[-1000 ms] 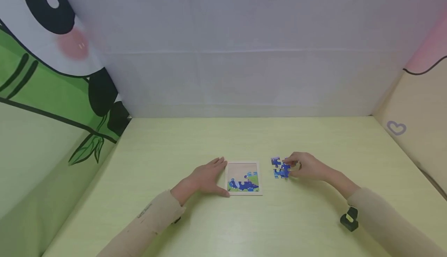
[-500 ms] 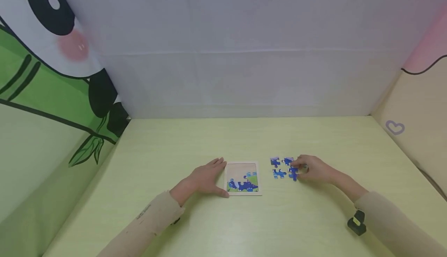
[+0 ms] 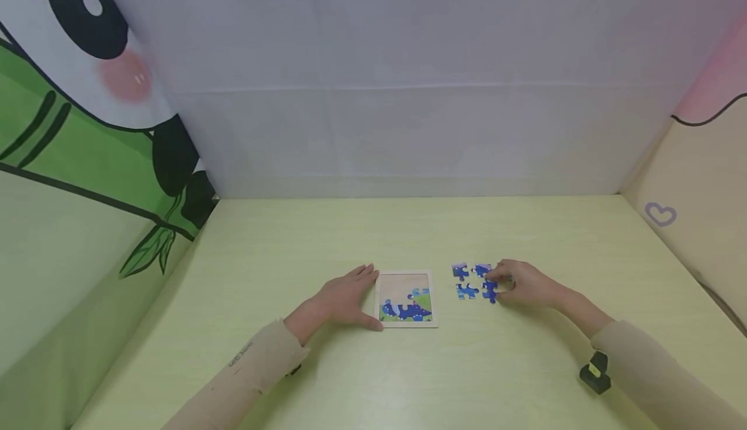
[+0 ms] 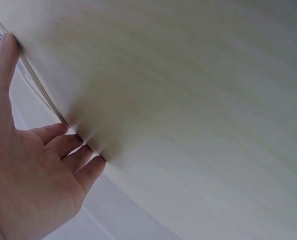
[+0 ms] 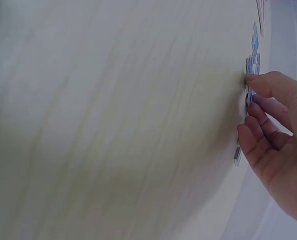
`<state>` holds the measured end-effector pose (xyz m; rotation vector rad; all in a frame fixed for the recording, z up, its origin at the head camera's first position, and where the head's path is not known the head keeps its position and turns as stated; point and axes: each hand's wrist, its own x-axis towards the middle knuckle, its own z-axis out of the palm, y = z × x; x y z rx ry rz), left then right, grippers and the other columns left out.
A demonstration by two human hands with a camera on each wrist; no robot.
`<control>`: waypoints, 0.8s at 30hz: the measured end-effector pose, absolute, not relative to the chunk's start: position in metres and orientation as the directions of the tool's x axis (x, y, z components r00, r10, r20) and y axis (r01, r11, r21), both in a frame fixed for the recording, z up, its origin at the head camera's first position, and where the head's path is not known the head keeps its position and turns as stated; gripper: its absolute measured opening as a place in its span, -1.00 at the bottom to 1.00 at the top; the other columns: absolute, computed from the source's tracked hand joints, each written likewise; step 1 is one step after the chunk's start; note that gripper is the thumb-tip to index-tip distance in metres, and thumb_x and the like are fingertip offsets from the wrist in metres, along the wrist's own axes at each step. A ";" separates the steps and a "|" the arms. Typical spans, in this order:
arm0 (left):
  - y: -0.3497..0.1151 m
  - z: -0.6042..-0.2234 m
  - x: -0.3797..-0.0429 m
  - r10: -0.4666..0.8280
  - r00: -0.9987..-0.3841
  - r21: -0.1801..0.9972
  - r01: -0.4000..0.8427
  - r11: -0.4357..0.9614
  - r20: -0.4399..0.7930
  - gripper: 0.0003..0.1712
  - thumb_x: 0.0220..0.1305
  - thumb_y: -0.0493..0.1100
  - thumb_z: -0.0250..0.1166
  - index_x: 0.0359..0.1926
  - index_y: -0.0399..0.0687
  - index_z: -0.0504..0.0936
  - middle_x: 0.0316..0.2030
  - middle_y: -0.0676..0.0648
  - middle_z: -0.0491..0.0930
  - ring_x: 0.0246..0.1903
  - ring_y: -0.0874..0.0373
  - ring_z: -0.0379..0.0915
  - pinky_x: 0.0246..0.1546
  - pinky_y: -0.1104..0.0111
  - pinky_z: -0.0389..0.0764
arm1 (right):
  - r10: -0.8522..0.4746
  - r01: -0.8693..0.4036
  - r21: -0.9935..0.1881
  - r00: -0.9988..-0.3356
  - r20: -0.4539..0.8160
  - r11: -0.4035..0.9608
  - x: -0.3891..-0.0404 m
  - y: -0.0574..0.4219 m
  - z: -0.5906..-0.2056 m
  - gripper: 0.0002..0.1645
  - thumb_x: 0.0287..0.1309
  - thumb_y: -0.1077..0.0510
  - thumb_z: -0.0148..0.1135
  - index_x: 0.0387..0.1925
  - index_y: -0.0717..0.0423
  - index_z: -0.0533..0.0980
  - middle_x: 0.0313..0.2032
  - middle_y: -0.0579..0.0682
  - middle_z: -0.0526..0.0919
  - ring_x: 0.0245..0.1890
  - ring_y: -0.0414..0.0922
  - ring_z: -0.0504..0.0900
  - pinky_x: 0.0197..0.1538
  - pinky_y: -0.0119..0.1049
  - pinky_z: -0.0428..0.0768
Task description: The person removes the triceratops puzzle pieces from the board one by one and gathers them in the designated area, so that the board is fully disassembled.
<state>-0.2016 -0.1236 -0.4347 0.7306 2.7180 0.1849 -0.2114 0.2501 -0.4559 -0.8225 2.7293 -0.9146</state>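
A small square puzzle frame (image 3: 406,325) with a pale border lies on the table, its lower part filled with pieces showing a blue dinosaur on green. My left hand (image 3: 349,297) rests along the frame's left side, thumb at the near corner and fingers by the far corner; in the left wrist view, the left hand's (image 4: 38,165) fingertips touch the table. My right hand (image 3: 525,283) pinches a blue jigsaw piece (image 3: 489,292) between thumb and index finger, low at the tabletop. In the right wrist view, the right hand's (image 5: 283,120) other fingers are loosely curled, partly hiding the piece.
Three loose jigsaw pieces lie right of the frame: one at far left (image 3: 460,271), a blue one (image 3: 481,270) beside the right fingertips, and a light-blue one (image 3: 467,291) nearer. A pale cloth wall (image 3: 408,131) stands behind the table (image 3: 327,235), with printed cloth on both sides.
My right hand has moved slightly right with the pinched piece, which now lies apart from the light-blue piece; the far blue piece shows more. My left hand stays at the frame.
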 end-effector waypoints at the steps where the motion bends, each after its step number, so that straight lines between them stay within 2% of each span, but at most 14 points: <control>1: -0.124 -0.435 -0.202 0.508 -0.818 0.206 0.466 0.861 -0.271 0.23 -0.21 0.46 0.27 0.38 -0.08 0.04 0.38 -0.07 -0.04 0.37 0.00 -0.18 0.24 0.07 0.15 | -0.543 -0.453 -0.593 -0.839 0.032 0.666 -0.211 0.250 -0.456 -0.57 -0.15 0.31 0.33 -0.12 0.32 0.56 -0.33 -0.09 0.53 -0.37 -0.18 0.37 -0.35 -0.42 0.38; 13: -0.127 -0.434 -0.201 0.513 -0.814 0.210 0.470 0.857 -0.274 0.23 -0.21 0.45 0.27 0.38 -0.09 0.04 0.38 -0.08 -0.04 0.36 -0.01 -0.18 0.24 0.08 0.16 | -0.529 -0.429 -0.585 -0.848 0.000 0.688 -0.210 0.245 -0.454 -0.56 -0.13 0.29 0.33 -0.10 0.30 0.55 -0.30 -0.10 0.54 -0.35 -0.17 0.38 -0.32 -0.41 0.40; 20: -0.127 -0.434 -0.201 0.511 -0.814 0.198 0.472 0.859 -0.277 0.24 -0.21 0.46 0.27 0.38 -0.10 0.04 0.38 -0.09 -0.04 0.36 -0.01 -0.18 0.24 0.09 0.16 | -0.511 -0.406 -0.599 -0.860 -0.005 0.690 -0.209 0.231 -0.443 -0.57 -0.10 0.25 0.36 -0.11 0.29 0.52 -0.23 0.00 0.58 -0.19 -0.08 0.53 -0.12 -0.19 0.53; 24: -0.127 -0.434 -0.201 0.512 -0.814 0.205 0.470 0.858 -0.276 0.24 -0.21 0.46 0.27 0.38 -0.10 0.03 0.38 -0.09 -0.04 0.36 -0.01 -0.18 0.24 0.09 0.16 | -0.527 -0.426 -0.607 -0.850 0.013 0.671 -0.212 0.218 -0.439 -0.53 -0.09 0.23 0.36 -0.08 0.33 0.50 -0.23 0.05 0.58 -0.20 -0.05 0.53 -0.13 -0.16 0.53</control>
